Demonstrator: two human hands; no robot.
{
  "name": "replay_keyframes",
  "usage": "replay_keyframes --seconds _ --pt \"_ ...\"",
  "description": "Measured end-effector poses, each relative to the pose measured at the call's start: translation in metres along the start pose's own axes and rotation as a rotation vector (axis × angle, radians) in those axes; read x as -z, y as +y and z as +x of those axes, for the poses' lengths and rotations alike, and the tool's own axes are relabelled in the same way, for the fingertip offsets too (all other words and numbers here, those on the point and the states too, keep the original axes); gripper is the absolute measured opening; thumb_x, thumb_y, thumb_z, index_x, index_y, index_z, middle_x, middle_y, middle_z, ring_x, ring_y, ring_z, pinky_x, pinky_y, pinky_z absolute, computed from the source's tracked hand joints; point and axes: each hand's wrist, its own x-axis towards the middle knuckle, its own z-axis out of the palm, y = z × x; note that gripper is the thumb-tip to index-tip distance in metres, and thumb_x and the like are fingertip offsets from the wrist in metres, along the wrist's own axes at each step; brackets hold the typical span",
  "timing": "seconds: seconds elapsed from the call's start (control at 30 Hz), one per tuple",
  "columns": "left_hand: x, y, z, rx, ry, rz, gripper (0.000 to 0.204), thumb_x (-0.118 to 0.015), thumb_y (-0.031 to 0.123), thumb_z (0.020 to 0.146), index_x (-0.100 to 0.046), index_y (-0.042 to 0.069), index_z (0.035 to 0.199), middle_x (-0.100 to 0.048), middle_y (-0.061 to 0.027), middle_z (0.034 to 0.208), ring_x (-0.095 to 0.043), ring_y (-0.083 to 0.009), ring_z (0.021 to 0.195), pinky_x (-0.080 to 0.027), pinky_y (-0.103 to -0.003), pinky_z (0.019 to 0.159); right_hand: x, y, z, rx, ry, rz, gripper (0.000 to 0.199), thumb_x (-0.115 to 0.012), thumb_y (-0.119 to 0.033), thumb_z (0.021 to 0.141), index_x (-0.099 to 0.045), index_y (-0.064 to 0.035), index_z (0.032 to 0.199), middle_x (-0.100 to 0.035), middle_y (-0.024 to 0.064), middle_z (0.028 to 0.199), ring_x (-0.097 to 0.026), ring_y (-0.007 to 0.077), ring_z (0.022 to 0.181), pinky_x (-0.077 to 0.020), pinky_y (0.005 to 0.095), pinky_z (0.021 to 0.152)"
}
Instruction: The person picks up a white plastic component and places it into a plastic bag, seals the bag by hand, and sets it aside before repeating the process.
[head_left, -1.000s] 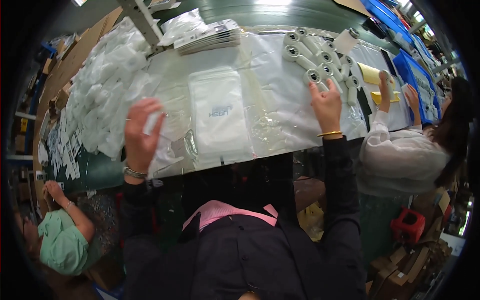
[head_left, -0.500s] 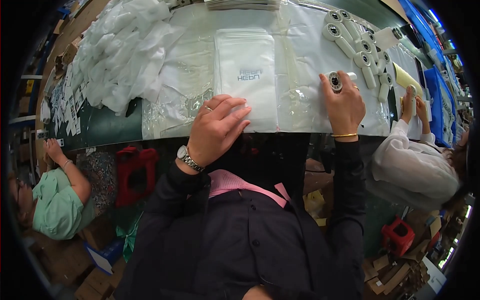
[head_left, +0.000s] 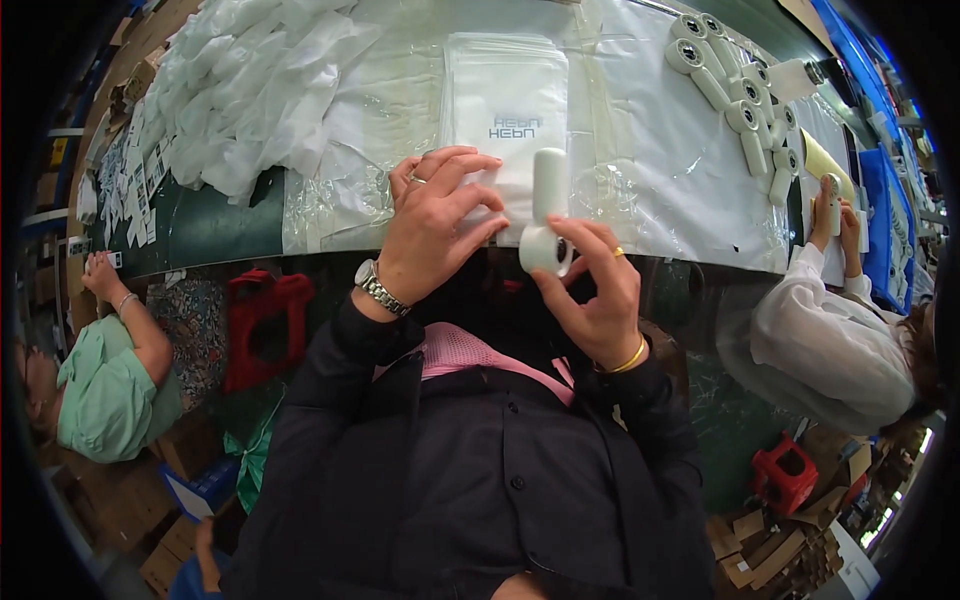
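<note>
A white handheld fan (head_left: pixel 547 188) with a round head and a straight handle is held by its head between the thumb and fingers of my right hand (head_left: pixel 603 295). Its handle points away from me, over the near end of a stack of white translucent bags (head_left: pixel 510 85) with dark print. At the left near edge of that stack, my left hand (head_left: pixel 437 215) is open, its fingers bent and apart. Those fingertips lie at the top bag; whether they lift its edge I cannot tell.
A big heap of white plastic bags (head_left: pixel 250 95) covers the table's left side. Several white fans (head_left: pixel 745 115) lie at the right. One co-worker (head_left: pixel 825 330) sits at the right holding a fan, another person (head_left: pixel 115 385) at the left. Red stools (head_left: pixel 265 325) stand below.
My right hand has picked the fan up from the table at the right and brought it left to the bags' near end. My left hand has raised and bent its fingers.
</note>
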Motion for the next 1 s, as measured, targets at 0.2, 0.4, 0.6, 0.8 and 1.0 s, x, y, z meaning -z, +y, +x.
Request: replay_keyframes --seconds 0.2,0.4,0.6,0.8,1.0 --pt "-0.010 -0.005 0.003 0.050 0.042 -0.007 0.011 -0.083 0.019 0.092 -0.076 0.012 0.096 -0.073 -0.0015 0.131 -0.059 -0.0260 0.137 -0.033 -0.044 0.113 0.000 0.008 -0.002 0.059 -0.122 -0.097 0.060 -0.088 -0.004 0.081 -0.067 -0.0037 0.137 -0.074 0.0179 0.125 -0.076 0.0290 0.095 -0.0606 0.0346 0.075" --pt "-0.018 -0.009 0.006 0.213 0.108 -0.151 0.010 -0.079 0.019 0.097 -0.076 0.010 0.099 -0.075 -0.0031 0.121 -0.063 -0.0255 0.129 -0.036 -0.042 0.109 0.003 0.012 0.001 0.255 -0.188 -0.169 0.060 -0.090 -0.008 0.077 -0.068 -0.0043 0.133 -0.075 0.0174 0.119 -0.077 0.0351 0.113 -0.0623 0.0405 0.086" --pt "-0.018 -0.002 0.008 0.209 0.169 -0.194 0.011 -0.079 0.018 0.097 -0.075 0.009 0.101 -0.075 -0.0040 0.120 -0.063 -0.0259 0.128 -0.039 -0.040 0.108 0.009 0.001 0.010 0.248 -0.250 -0.223 0.056 -0.091 -0.011 0.075 -0.068 -0.0051 0.126 -0.076 0.0163 0.116 -0.077 0.0356 0.113 -0.0618 0.0423 0.088" --pt "-0.011 0.007 0.009 0.026 0.221 -0.143 0.011 -0.081 0.014 0.095 -0.075 0.007 0.101 -0.073 -0.0059 0.123 -0.061 -0.0302 0.130 -0.041 -0.043 0.110 0.007 -0.015 0.016 0.131 -0.241 -0.312 0.053 -0.091 -0.015 0.080 -0.067 -0.0056 0.126 -0.076 0.0141 0.115 -0.078 0.0313 0.099 -0.0609 0.0397 0.080" --pt "-0.008 0.009 0.004 -0.010 0.228 -0.117 0.013 -0.083 0.012 0.093 -0.074 0.007 0.101 -0.071 -0.0081 0.129 -0.059 -0.0325 0.132 -0.042 -0.043 0.111 -0.004 -0.010 0.023 0.087 -0.155 -0.379 0.053 -0.093 -0.021 0.084 -0.067 -0.0069 0.128 -0.078 0.0093 0.114 -0.078 0.0268 0.083 -0.0587 0.0371 0.070"
